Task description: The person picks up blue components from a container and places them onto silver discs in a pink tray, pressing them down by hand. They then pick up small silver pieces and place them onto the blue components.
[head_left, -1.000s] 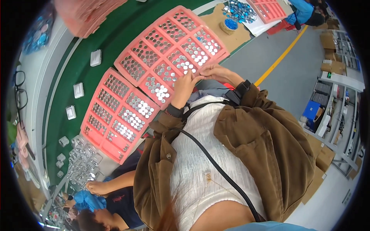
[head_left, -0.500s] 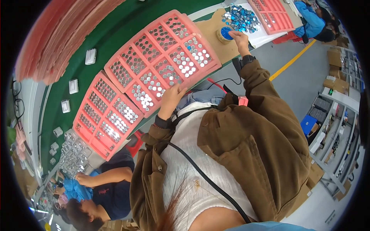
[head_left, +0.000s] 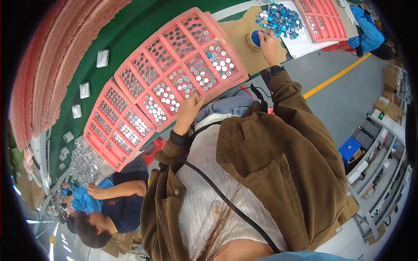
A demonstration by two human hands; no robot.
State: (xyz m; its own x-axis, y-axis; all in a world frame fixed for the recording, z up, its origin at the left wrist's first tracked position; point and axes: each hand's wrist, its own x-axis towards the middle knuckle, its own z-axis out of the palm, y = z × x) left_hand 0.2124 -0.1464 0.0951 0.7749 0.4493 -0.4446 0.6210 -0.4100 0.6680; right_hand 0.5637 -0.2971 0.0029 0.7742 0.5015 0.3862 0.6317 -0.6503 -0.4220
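My right hand (head_left: 270, 48) is at a small round tub (head_left: 254, 40) with a blue top, its fingertips closed together on the top. Whatever they pinch is hidden or too small to make out. A pile of blue and silver discs (head_left: 281, 19) lies just beyond that hand. My left hand (head_left: 188, 114) rests at the near edge of a pink compartment tray (head_left: 243, 65), thumb apart from the fingers and nothing held. Silver round discs (head_left: 203, 74) are spread through the tray's compartments. One compartment at the right also has a small blue piece (head_left: 210, 55).
A second pink tray (head_left: 117, 164) adjoins on the left, and another pink tray (head_left: 333, 32) stands far right. Stacked pink sheets (head_left: 65, 48) rise at far left. White cases (head_left: 102, 58) lie on the green table (head_left: 126, 21). A co-worker (head_left: 119, 200) sits at lower left.
The whole view has shifted slightly. My right fingers have moved from the tub's rim farther over its blue top. My left hand stays at the tray's near edge.
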